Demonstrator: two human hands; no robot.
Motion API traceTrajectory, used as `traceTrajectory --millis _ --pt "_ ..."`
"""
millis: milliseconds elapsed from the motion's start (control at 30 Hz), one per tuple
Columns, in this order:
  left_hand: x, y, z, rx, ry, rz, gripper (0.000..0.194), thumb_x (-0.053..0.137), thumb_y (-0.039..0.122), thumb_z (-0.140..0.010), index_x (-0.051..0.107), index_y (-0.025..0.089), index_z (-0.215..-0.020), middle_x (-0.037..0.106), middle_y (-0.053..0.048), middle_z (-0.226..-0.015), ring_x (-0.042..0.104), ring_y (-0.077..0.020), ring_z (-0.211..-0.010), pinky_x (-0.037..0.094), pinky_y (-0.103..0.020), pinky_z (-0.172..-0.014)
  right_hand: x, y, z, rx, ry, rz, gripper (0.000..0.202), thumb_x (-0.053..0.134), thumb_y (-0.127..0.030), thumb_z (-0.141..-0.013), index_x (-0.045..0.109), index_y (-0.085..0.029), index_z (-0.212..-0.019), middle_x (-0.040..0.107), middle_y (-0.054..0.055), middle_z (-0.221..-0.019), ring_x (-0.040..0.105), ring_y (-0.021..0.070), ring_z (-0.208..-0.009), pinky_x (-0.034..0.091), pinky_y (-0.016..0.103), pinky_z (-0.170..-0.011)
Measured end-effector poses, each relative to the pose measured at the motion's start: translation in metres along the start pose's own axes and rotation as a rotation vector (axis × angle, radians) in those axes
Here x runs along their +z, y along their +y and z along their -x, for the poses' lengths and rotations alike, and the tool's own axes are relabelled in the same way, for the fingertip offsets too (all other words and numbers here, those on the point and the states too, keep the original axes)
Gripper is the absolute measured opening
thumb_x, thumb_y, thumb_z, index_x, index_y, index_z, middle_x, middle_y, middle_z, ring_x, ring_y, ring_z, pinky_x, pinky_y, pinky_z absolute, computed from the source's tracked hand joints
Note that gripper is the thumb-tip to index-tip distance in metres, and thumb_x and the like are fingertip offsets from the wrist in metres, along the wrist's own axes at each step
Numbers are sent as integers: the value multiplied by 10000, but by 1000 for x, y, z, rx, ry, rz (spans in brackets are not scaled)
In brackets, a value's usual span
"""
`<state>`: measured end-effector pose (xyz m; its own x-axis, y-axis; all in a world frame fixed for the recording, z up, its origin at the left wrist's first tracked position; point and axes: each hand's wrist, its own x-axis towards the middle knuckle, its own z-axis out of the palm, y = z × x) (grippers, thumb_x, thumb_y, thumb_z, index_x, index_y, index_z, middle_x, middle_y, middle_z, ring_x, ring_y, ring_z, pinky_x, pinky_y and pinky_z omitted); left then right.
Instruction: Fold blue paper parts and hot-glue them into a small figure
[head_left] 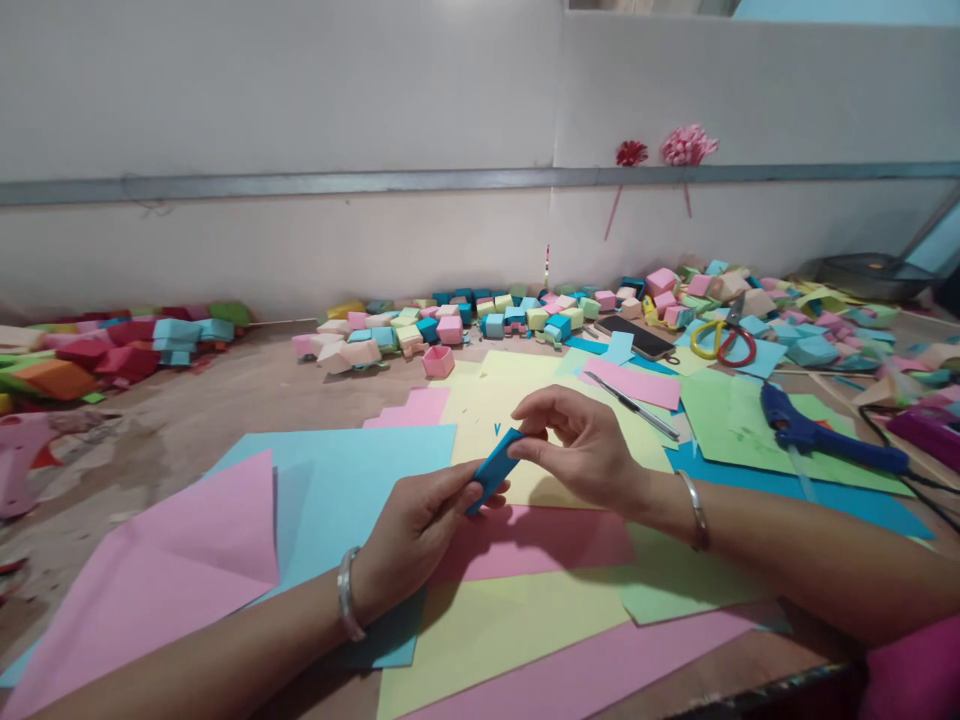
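Blue paper strip (495, 471): while its lower end sits in the left hand (416, 525), its upper end meets the fingertips of the right hand (585, 445); it slants up to the right, above the sheets.
Left hand: closed on the blue paper strip, thumb on top.
Right hand: thumb and index finger narrowly apart at the strip's upper end; whether they grip it, I cannot tell.
Bangles: a silver one on each wrist.
Paper sheets: a pink sheet (551, 540) lies beneath the hands, a light blue sheet (330, 475) to the left, partly under a creased pink sheet (195, 550).
Slim metallic tool (634, 405): lying beyond the right hand, partly over a pink strip (637, 384).
Blue glue gun (832, 436): on green paper, at the right.
Scissors (731, 322): yellow and red handles, near a dark phone (636, 337).
Paper boxes (450, 329): many colours, heaped along the wall (300, 255); an open pink one (438, 363) stands in front.
Flowers (688, 146): one red, one pink, at the metal rail (450, 181).
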<state>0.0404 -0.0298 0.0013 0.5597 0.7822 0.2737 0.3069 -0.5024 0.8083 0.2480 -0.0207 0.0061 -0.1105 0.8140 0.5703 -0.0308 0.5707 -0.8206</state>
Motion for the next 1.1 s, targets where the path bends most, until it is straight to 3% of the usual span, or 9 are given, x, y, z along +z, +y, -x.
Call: traceTrajectory --millis 133,300,467,667,800,900,967,1100 --pt "0 -1 1 28 14 -79 273 456 275 -941 685 174 -1051 744 -41 -845 671 -158 -728 526 -264 -685 0 -6 -2 32 -89 117 272 665 -133 -739 655 -160 -1010 595 -13 -695 538 104 -634 478 263 -607" --pt "0 -3 2 101 43 -140 257 479 230 -918 683 202 -1073 735 -12 -782 646 -138 -658 503 -240 -647 0 -12 -1 -39 -139 278 110 602 -97 -730 686 -163 -757 620 3 -679 509 95 -602 434 248 -572" --pt "0 -1 2 100 19 -173 279 462 202 -911 682 184 -1083 709 -9 -739 599 -130 -608 467 -236 -604 0 -12 0 -32 -82 285 134 586 -59 -708 651 -162 -652 598 -23 -611 474 71 -545 387 208 -514" --pt "-3 12 -1 102 -58 -95 207 534 278 -893 707 168 -915 653 -38 -758 572 -146 -690 462 -262 -662 6 -13 7 -15 -166 254 127 585 -58 -712 650 -160 -672 582 -29 -619 482 70 -552 381 192 -505" --pt "-3 16 -1 74 19 -91 202 573 284 -873 683 164 -754 614 -25 -679 537 -126 -624 435 -246 -598 13 -16 14 -16 -235 230 112 605 -69 -729 659 -160 -692 586 -25 -620 502 74 -560 401 197 -530" --pt "-2 15 -1 29 115 -83 230 591 271 -860 641 165 -662 591 -11 -630 510 -115 -586 418 -237 -558 13 -15 14 20 -206 216 38 695 -190 -756 680 -169 -784 638 -4 -707 522 87 -608 419 208 -555" --pt "-3 15 -1 -9 196 -54 223 594 269 -856 639 167 -663 581 -7 -631 510 -115 -586 420 -237 -552 12 -13 14 64 -181 218 182 769 -289 -715 674 -169 -813 646 -2 -730 526 92 -617 418 213 -553" --pt "-4 15 0 -35 252 -38 245 588 266 -858 632 169 -638 543 1 -613 498 -117 -587 418 -246 -555 13 -8 14 104 -190 254 220 745 -294 -745 599 -166 -641 563 -36 -595 460 76 -548 378 212 -526"
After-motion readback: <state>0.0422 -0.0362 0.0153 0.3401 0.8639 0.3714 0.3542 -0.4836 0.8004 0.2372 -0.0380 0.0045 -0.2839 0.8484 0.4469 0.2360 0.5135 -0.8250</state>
